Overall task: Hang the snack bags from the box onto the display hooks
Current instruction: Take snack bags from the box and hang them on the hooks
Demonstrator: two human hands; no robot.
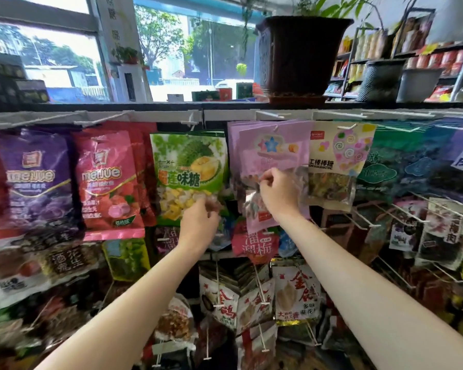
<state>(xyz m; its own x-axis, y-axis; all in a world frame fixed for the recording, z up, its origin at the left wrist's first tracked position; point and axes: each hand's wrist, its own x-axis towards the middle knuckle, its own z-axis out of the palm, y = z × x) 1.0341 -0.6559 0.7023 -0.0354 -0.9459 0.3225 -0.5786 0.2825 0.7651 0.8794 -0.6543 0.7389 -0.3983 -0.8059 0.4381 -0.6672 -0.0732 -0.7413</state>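
Rack of white wire hooks [274,127] crowded with snack bags, under a dark shelf [225,106] with a brown plant pot [300,57] on top. Top row from the left: purple bag [35,180], pink bag [107,182], green durian bag [187,169], lilac bags [273,153] in a stack on one hook, cream lollipop bag [334,161], dark teal bags [401,161]. Right hand [278,193] raised in front of the lilac stack, fingers curled, thumb and forefinger pinching the front lilac bag near its middle; top of that bag on the hook, lower half with a clear window hanging behind and below the wrist. Left hand [198,220] at the lower right corner of the durian bag, fingers curled and touching its bottom edge; whether gripping it, cannot tell through the blur. Both forearms bare, reaching up from the lower edge. Lower rows: a red plum bag [254,245] below the lilac stack, white peanut bags [294,297] with red lettering beneath it, blurred dark packets either side. Window and street trees beyond the shelf; store shelving [412,60] at upper right.
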